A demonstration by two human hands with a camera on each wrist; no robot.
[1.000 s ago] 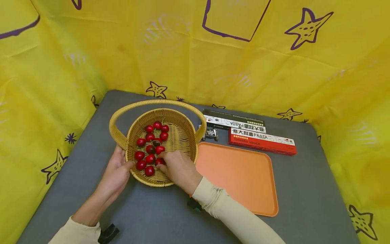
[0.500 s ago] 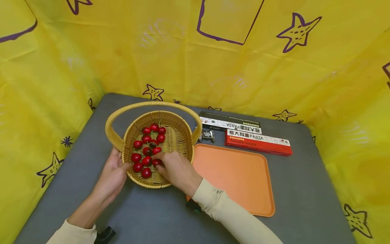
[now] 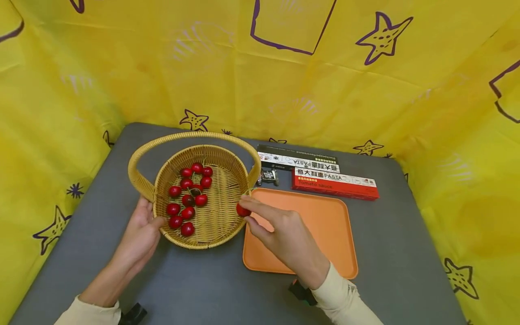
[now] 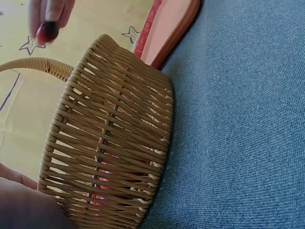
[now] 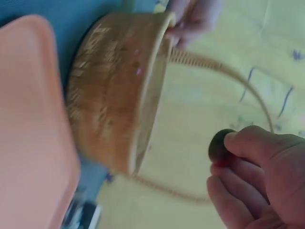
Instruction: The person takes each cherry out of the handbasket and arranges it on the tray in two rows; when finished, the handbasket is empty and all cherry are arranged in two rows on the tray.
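A round wicker basket [image 3: 221, 198] with a tall arched handle stands on the grey table. Several red cherries [image 3: 188, 229] with stems lie in its left half. My left hand [image 3: 140, 234] grips the basket's left rim, thumb over the edge. Past the right rim, my right hand [image 3: 286, 237] pinches one cherry [image 3: 243, 210] between thumb and fingers, its stem pointing up. In the right wrist view this cherry [image 5: 220, 147] looks dark against the light. From the left wrist the held cherry [image 4: 47, 32] shows above the basket's woven wall [image 4: 109, 138].
An orange tray [image 3: 329, 225] lies to the right of the basket, partly under my right hand. Behind it are a red pasta box [image 3: 335, 186] and a black-and-white pasta box [image 3: 298, 158]. A small black toy-like item [image 3: 268, 176] sits by the handle's base. Yellow cloth walls [image 3: 227, 81] surround the table.
My right hand has lifted one cherry out from among the others and moved right, to beyond the basket's rim. The left hand keeps its grip on the basket. The head view has shifted slightly.
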